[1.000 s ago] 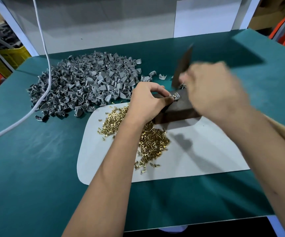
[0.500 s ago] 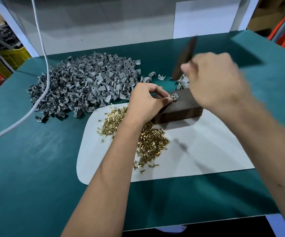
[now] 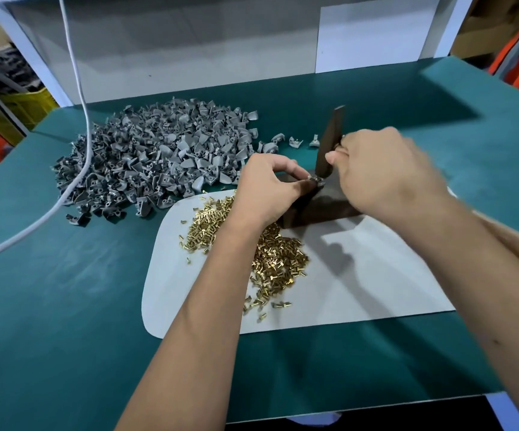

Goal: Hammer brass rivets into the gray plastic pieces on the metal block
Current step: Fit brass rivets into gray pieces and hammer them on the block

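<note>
Two hands meet over the metal block (image 3: 329, 209) at a factory desk (image 3: 65, 306): the left hand (image 3: 267, 191) pinches a gray plastic piece (image 3: 315, 181) against the block's top near edge, thumb and forefinger closed on it, while the right hand (image 3: 385, 172) grips the striking tool (image 3: 329, 141), a flat dark bar used as a hammer, fingers curled round its lower part. Half a second ago the bar was raised clear above the block; now its lower end has dropped to touch the piece, or very nearly, which suggests a blow is landing on the rivet. Whether the rivet is fully seated cannot be told, since the fingers and the bar hide it. The block stands at the far edge of a white mat (image 3: 376, 275), with loose brass rivets (image 3: 276, 259) spread just in front of it under the left wrist. A large heap of gray plastic pieces (image 3: 158, 160) waits on the green surface to the left, a sign that most of the job remains. A white cable (image 3: 77, 88) trails across the heap.
</note>
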The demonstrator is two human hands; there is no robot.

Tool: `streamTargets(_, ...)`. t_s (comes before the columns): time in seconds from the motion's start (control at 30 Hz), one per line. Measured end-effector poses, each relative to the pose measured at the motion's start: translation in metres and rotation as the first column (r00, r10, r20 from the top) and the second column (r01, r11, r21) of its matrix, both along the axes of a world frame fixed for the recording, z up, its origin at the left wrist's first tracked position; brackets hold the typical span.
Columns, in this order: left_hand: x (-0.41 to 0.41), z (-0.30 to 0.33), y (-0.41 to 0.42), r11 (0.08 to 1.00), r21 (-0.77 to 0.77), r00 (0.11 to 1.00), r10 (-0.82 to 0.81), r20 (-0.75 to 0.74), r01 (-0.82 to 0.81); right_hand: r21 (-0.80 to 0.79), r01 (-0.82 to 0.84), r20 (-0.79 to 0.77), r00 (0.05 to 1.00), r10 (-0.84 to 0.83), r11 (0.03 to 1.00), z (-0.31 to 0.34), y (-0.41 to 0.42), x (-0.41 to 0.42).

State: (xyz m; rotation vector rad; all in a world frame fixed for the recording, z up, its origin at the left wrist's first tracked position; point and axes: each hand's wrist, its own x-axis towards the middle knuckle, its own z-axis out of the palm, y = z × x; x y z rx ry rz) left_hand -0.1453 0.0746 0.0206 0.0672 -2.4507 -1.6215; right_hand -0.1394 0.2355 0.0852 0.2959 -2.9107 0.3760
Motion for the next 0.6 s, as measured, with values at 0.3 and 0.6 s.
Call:
streamTargets(0.3,0.000,0.000,-0.002,1.000,-0.026,1.000,-0.012,-0.016,0.011,-0.014,-0.036,-0.022,0.999,0.035,0.999,-0.008,-0.001,0.001)
streamTargets(0.6,0.002,0.003,0.000,0.997,0.065,0.998,-0.037,0.042,0.034,-0.142,0.244,-0.079,0.963,-0.257,0.959,-0.018,0.034,-0.019)
